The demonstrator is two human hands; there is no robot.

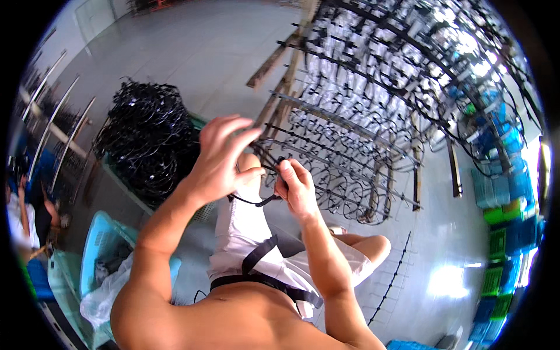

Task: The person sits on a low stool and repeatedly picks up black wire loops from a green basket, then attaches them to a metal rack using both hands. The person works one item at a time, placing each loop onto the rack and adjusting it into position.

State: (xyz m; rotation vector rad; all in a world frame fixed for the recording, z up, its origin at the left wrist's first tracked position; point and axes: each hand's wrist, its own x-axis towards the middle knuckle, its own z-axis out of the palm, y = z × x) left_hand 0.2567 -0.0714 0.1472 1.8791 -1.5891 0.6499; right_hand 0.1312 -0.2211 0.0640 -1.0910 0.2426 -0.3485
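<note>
My right hand (pixel 298 191) is closed, its thumb pressed against the curled fingers around a thin black cable (pixel 265 202). The cable loops out to the left, below my left hand. My left hand (pixel 216 160) is raised above my knee with its fingers spread and thumb apart. More thin black strands show between the two hands, against the rack, and which of them belong to the held cable is hard to make out. Just beyond my hands stands a rack with black rods (pixel 326 146), hung with many looped black cables (pixel 356 201).
To my left, a heap of black cables (pixel 146 134) fills a green crate (pixel 125 185). Nearer is a light blue basket (pixel 96 230) with a clear plastic bag (pixel 108 297). A spiked black rod (pixel 392 280) lies on the floor at right. Blue and green crates (pixel 496 251) line the right side.
</note>
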